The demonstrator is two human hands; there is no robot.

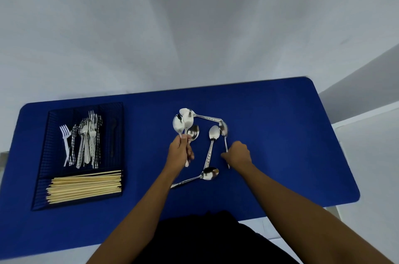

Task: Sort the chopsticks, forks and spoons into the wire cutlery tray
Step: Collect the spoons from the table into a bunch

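My left hand (180, 151) grips a bunch of steel spoons (183, 122) by their handles, bowls fanned upward. My right hand (238, 153) is closed around the handle of one more spoon (223, 127), whose bowl is blurred above the blue table. Loose spoons lie between the hands: one upright (213, 134), one near my wrist (209, 173), one behind with its handle pointing right (205, 116). The black wire cutlery tray (43, 145) at the left holds forks (88, 140) in its upper compartments and chopsticks (86, 187) across the front one.
A white plastic fork (64, 134) leans in the tray's left compartment. The tray's right compartment holds one dark utensil (113, 134). The blue table (280, 134) ends at a rounded corner on the right, with pale floor behind.
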